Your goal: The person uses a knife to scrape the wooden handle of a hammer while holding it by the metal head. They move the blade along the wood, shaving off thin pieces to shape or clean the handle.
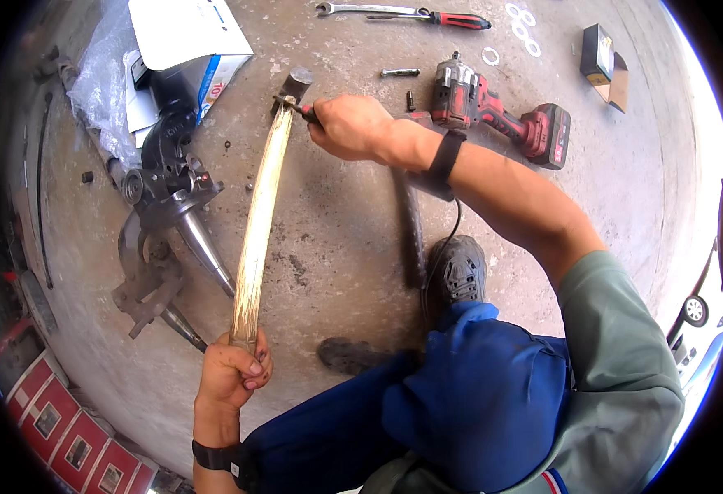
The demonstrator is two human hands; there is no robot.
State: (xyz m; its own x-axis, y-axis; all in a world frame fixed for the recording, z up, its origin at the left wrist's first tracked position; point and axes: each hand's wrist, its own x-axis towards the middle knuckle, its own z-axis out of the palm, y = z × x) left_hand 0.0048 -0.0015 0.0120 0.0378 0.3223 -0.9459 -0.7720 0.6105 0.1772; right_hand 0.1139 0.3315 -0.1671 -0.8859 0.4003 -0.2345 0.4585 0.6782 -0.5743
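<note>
My left hand point(231, 368) is closed round the lower end of the pale, rough wooden handle of a hammer point(261, 218). The handle slants up and away to a dark metal head point(298, 81). Near that head my right hand point(352, 128) is closed on a small dark tool point(302, 108), whose tip meets the top of the handle. Fingers cover most of this tool, so its exact kind is hidden. Left of the hammer lie two steering knuckles, one black and newer point(164, 185), the other brown and worn point(149, 284).
A red and black cordless impact wrench point(493, 115) lies to the right, near a socket point(400, 73). Farther off are a wrench point(370, 10), a screwdriver point(460, 20), white rings point(524, 31) and a small open box point(600, 58). Plastic-wrapped packaging and a white carton point(221, 62) stand far left.
</note>
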